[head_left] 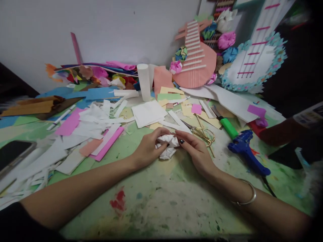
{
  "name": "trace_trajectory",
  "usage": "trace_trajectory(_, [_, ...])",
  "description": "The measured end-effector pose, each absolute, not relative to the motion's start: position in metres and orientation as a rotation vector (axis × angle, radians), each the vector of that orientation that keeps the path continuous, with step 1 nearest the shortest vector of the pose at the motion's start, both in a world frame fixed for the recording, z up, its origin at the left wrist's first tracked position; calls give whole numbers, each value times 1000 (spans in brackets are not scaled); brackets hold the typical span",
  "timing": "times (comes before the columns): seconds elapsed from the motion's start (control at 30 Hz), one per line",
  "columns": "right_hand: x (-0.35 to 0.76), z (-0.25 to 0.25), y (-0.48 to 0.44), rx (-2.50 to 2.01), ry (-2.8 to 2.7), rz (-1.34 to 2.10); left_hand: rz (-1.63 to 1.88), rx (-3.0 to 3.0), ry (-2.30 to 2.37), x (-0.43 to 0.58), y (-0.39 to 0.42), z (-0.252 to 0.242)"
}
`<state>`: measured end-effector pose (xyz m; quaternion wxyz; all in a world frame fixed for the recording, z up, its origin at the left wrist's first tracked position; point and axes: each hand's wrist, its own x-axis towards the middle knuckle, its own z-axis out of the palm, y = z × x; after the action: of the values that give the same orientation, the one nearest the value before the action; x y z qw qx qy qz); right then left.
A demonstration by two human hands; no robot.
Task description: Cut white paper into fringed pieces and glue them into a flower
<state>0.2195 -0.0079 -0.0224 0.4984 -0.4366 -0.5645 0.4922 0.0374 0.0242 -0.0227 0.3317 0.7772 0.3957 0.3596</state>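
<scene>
A folded and crumpled white paper piece (168,153) is held between both hands above the middle of the table. My left hand (150,145) is closed on its left side, the thumb across the front. On the right side my right hand (193,147) pinches it, fingertips at its upper edge and thumb near its front. Just behind the hands lie a stack of white paper squares (148,113) and gold-handled scissors (202,132), the blades pointing toward the upper left.
A blue glue gun (248,153) and a green-handled tool (228,127) lie at right. White paper scraps (88,124) and a phone (15,153) are at left. Behind stand a white roll (143,82) and paper instruments (195,64) with paper flowers.
</scene>
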Motion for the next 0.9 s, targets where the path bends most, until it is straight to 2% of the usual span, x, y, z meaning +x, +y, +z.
trace_trajectory(0.23, [219, -20, -14, -1039, -1392, 1249, 918, 2165, 1064, 34, 20, -21])
trace_trajectory(0.7, [220, -26, -14, -1223, -1535, 1029, 828, 2162, 830, 32, 15, -19])
trace_trajectory(0.9, [221, -27, -14, -1207, -1503, 1042, 938, 1879, 910, 29, 21, -25])
